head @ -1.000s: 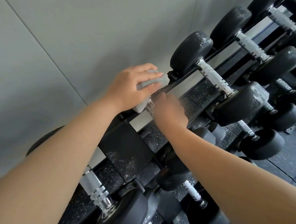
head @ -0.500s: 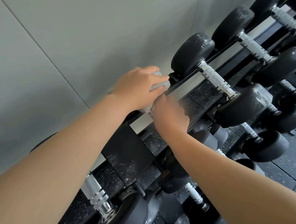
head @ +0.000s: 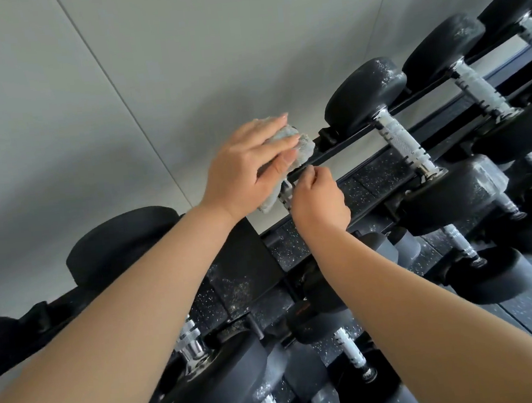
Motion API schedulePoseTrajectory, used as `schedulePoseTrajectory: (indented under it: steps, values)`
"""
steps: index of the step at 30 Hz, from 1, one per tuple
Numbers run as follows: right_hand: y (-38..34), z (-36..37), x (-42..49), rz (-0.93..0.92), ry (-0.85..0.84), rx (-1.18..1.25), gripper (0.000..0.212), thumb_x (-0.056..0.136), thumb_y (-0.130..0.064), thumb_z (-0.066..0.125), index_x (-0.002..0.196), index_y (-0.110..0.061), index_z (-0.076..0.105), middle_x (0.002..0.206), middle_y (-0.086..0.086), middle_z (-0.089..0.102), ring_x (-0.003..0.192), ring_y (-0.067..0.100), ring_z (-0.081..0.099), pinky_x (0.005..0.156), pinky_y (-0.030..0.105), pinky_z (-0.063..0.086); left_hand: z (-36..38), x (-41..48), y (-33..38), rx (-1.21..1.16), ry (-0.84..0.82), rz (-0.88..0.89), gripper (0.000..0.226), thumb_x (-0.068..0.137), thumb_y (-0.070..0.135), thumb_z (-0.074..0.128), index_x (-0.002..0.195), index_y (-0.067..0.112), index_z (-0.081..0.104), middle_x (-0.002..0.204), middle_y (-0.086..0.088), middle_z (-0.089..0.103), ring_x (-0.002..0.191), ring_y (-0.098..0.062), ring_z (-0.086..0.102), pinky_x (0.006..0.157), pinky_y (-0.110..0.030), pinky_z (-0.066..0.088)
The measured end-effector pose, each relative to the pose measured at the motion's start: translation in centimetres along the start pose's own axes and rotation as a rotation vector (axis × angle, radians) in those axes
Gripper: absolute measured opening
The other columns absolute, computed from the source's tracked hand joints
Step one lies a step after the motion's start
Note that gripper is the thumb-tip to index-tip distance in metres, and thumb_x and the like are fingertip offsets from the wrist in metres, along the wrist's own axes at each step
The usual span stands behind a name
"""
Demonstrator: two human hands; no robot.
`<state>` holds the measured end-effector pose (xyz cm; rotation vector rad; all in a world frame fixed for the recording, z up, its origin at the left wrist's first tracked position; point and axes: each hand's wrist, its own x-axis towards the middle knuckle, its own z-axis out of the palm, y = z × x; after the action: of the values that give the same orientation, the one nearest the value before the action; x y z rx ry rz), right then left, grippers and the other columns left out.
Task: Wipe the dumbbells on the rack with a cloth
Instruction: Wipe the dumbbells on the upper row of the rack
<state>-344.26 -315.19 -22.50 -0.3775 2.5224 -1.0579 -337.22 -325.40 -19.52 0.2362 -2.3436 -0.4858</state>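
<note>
The left hand [head: 248, 165] clasps a pale cloth [head: 303, 145] between thumb and fingers, pressing it over the far end of a dumbbell [head: 285, 196]. Just right of it, the right hand [head: 318, 201] has its fingers curled round that dumbbell's knurled handle. Both reach over the top rail of the rack [head: 350, 148]. Further right of the hands lies another dumbbell [head: 365, 94]; beyond them stands a grey wall [head: 147, 66].

Bright-ish diffuse light, no hard shadows; wall [head: 180, 63] dims to soft grey shade just above rack's top rail [head: 350, 149]. Small glints on chrome dumbbell handle [head: 402, 142]. Wide-angle bends straight lines twd frame edges. Right forearm [head: 465, 328] soft, v. close; dumbbell head [head: 493, 277] nr right edge smeared w/ motion blur
</note>
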Motion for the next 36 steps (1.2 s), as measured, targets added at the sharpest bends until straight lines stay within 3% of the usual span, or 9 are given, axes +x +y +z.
schedulePoseTrajectory:
  steps: [6, 8, 10, 13, 18, 23, 25, 28, 36]
  values:
    - [-0.3, -0.1, 0.0, -0.046, 0.018, 0.167, 0.022, 0.101, -0.048, 0.028, 0.100, -0.034, 0.045, 0.109, -0.007, 0.064, 0.101, 0.020, 0.060, 0.093, 0.044, 0.047, -1.1, 0.9, 2.5, -0.361, 0.157, -0.573, 0.027, 0.101, 0.029, 0.046, 0.123, 0.014, 0.051, 0.112, 0.006, 0.068, 0.082, 0.011, 0.062, 0.076, -0.017, 0.048]
    - [-0.7, -0.2, -0.3, -0.091, 0.057, 0.290, 0.019, 0.102, -0.046, 0.033, 0.098, -0.034, 0.047, 0.103, -0.010, 0.062, 0.093, 0.014, 0.060, 0.086, 0.041, 0.050, -1.3, 1.0, 2.0, -0.386, 0.143, -0.657, 0.045, 0.097, 0.035, 0.054, 0.137, 0.023, 0.038, 0.120, 0.002, 0.062, 0.098, 0.005, 0.059, 0.084, -0.011, 0.043]
    - [-1.1, -0.4, -0.9, -0.130, 0.097, 0.441, 0.022, 0.103, -0.045, 0.035, 0.097, -0.030, 0.051, 0.093, -0.011, 0.060, 0.082, 0.009, 0.058, 0.077, 0.035, 0.049, -1.1, 0.4, 1.2, -0.337, 0.081, -0.812, 0.060, 0.086, 0.060, 0.056, 0.137, 0.037, 0.036, 0.124, 0.005, 0.056, 0.112, -0.005, 0.054, 0.097, -0.022, 0.041]
    - [-1.5, -0.7, -1.7, -0.166, 0.046, 0.657, 0.036, 0.101, -0.054, 0.037, 0.085, -0.025, 0.051, 0.074, -0.014, 0.054, 0.069, 0.006, 0.052, 0.070, 0.031, 0.045, -1.2, -0.4, 0.3, -0.302, -0.046, -1.020, 0.073, 0.061, 0.094, 0.039, 0.102, 0.036, 0.057, 0.107, 0.008, 0.063, 0.104, -0.015, 0.059, 0.097, -0.044, 0.047]
    - [-1.4, -0.6, -2.0, -0.292, -0.127, 0.651, 0.032, 0.089, -0.057, 0.061, 0.083, -0.026, 0.056, 0.071, -0.017, 0.056, 0.067, 0.004, 0.055, 0.069, 0.036, 0.051, -1.7, -0.3, 0.9, -0.192, -0.021, -1.053, 0.077, 0.058, 0.093, 0.039, 0.093, 0.027, 0.055, 0.103, 0.001, 0.060, 0.113, -0.025, 0.052, 0.094, -0.046, 0.048]
    - [-1.2, -1.5, -2.6, -0.293, -0.146, 0.584, 0.027, 0.090, -0.041, 0.068, 0.080, -0.018, 0.058, 0.073, -0.006, 0.056, 0.064, 0.002, 0.054, 0.059, 0.022, 0.049, -2.3, -1.1, 1.5, -0.465, 0.101, -1.186, 0.082, 0.060, 0.077, 0.067, 0.112, 0.016, 0.052, 0.110, 0.000, 0.063, 0.100, -0.016, 0.063, 0.086, -0.036, 0.055]
    - [-0.8, -2.1, -3.2, -0.276, -0.151, 0.490, 0.031, 0.089, -0.041, 0.069, 0.074, -0.020, 0.053, 0.069, -0.010, 0.051, 0.058, -0.002, 0.048, 0.055, 0.017, 0.041, -2.6, -2.2, 2.0, -0.544, 0.118, -1.220, 0.074, 0.068, 0.065, 0.072, 0.115, 0.012, 0.050, 0.107, 0.001, 0.063, 0.091, -0.012, 0.063, 0.076, -0.029, 0.055]
    - [-0.1, -2.8, -4.5, -0.223, -0.148, 0.383, 0.032, 0.086, -0.042, 0.073, 0.074, -0.019, 0.054, 0.072, -0.006, 0.053, 0.067, 0.010, 0.050, 0.061, 0.029, 0.045, -3.2, -4.8, 3.3, -0.530, 0.029, -1.269, 0.050, 0.079, 0.055, 0.069, 0.102, 0.012, 0.057, 0.097, 0.000, 0.064, 0.088, -0.017, 0.063, 0.073, -0.030, 0.053]
    - [-0.1, -5.8, -11.6, -0.053, -0.137, 0.694, 0.019, 0.093, -0.028, 0.068, 0.093, -0.016, 0.053, 0.089, 0.004, 0.065, 0.078, 0.013, 0.064, 0.076, 0.040, 0.058, -7.2, -6.2, 9.2, -0.581, 0.022, -1.007, 0.025, 0.090, 0.043, 0.060, 0.091, 0.019, 0.060, 0.094, -0.010, 0.067, 0.089, -0.027, 0.065, 0.078, -0.043, 0.054]
